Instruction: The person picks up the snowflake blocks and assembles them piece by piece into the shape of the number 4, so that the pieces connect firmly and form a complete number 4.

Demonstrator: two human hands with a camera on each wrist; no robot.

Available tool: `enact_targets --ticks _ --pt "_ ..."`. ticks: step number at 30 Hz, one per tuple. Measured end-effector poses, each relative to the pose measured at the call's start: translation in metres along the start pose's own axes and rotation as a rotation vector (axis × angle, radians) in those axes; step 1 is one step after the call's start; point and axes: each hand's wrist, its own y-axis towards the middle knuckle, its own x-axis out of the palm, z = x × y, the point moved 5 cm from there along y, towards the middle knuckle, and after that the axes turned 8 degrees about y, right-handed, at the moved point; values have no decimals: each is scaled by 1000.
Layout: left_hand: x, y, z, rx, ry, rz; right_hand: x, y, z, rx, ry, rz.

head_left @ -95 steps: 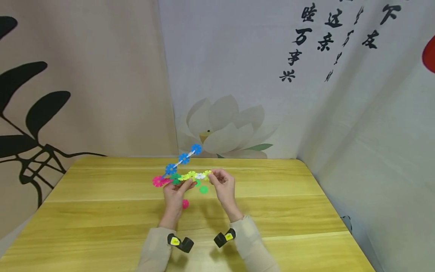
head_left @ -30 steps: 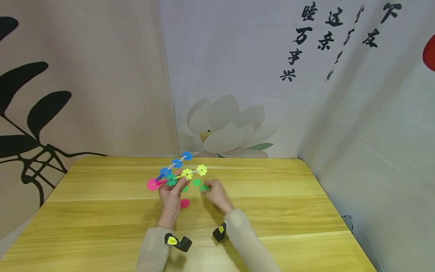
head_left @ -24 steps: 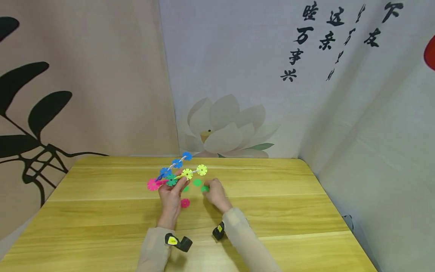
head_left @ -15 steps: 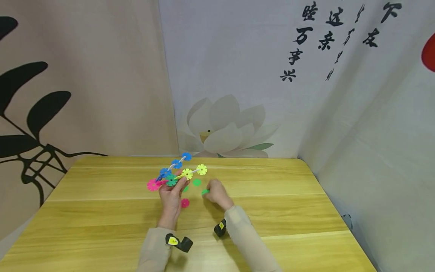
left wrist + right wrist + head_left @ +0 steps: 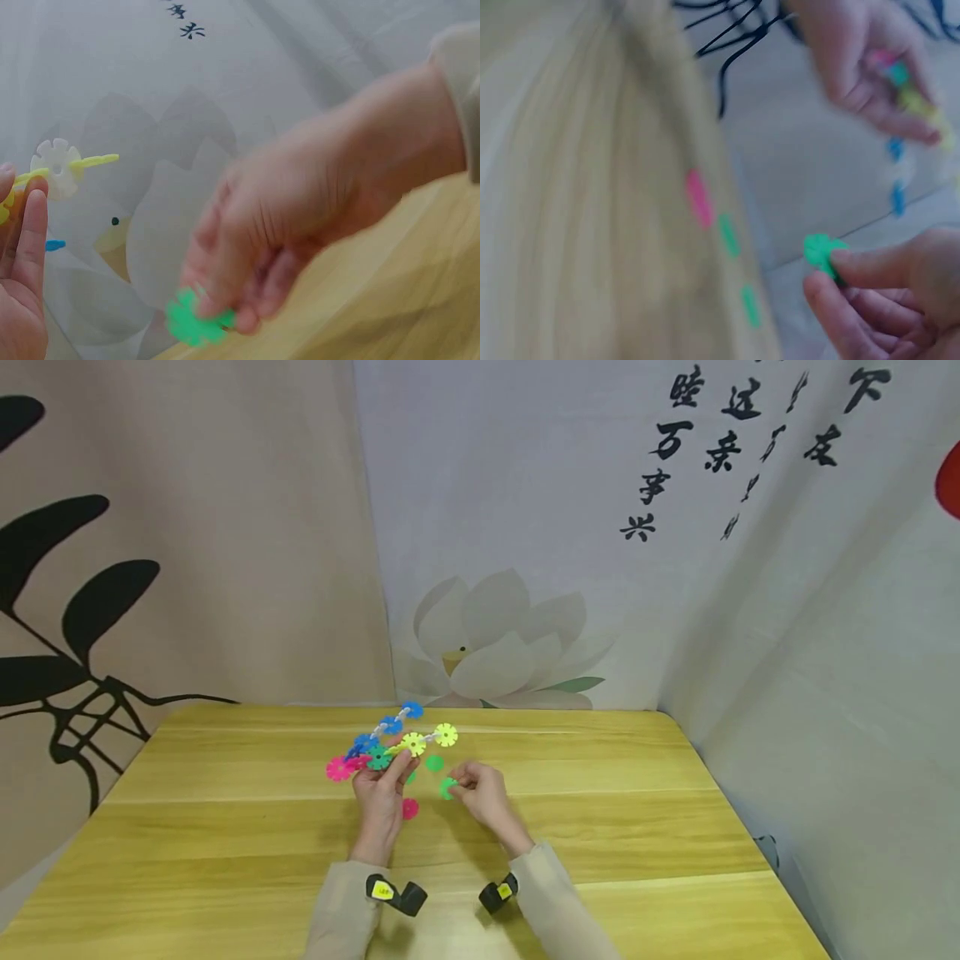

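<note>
Your left hand (image 5: 381, 789) is gripping a linked chain of plastic snowflake discs (image 5: 390, 745) above the yellow wooden table (image 5: 225, 827), with your fingers curled round its dark green and pink middle. From that grip, one arm of blue discs (image 5: 392, 723) is running up and away toward the wall, another arm is ending in two yellow discs (image 5: 429, 740) pointing right, and a pink disc (image 5: 337, 768) is sticking out to the left. In the left wrist view a white disc (image 5: 57, 166) on a yellow-green edge-on piece is showing just above your left fingertips (image 5: 30, 225).

Your right hand (image 5: 480, 789) is pinching a single bright green plastic snowflake disc (image 5: 447, 788) between thumb and forefinger, just right of the chain and slightly lower, not touching it. The right wrist view is showing the same green disc at your fingertips (image 5: 855, 266), though blurred.

On the table, a loose green disc (image 5: 434, 763) is lying between your hands, near the yellow discs, and a loose pink disc (image 5: 409, 809) is lying just beside your left hand. Another green piece (image 5: 409, 776) is peeking out close to your left fingers.
</note>
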Motion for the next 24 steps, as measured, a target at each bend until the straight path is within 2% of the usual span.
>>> enact_targets --ticks 6,10,15,19,24 --pt "2 0 0 2 29 10 -4 -16 -36 -43 194 65" --pt "2 0 -3 -6 47 27 -7 -24 -66 -141 272 145" --pt "2 0 -4 -2 79 38 -7 -32 -98 -246 298 266" --pt "3 0 -4 16 115 58 -3 -33 -106 -295 305 341" --pt "3 -1 -5 59 156 77 2 -34 -110 -369 271 379"
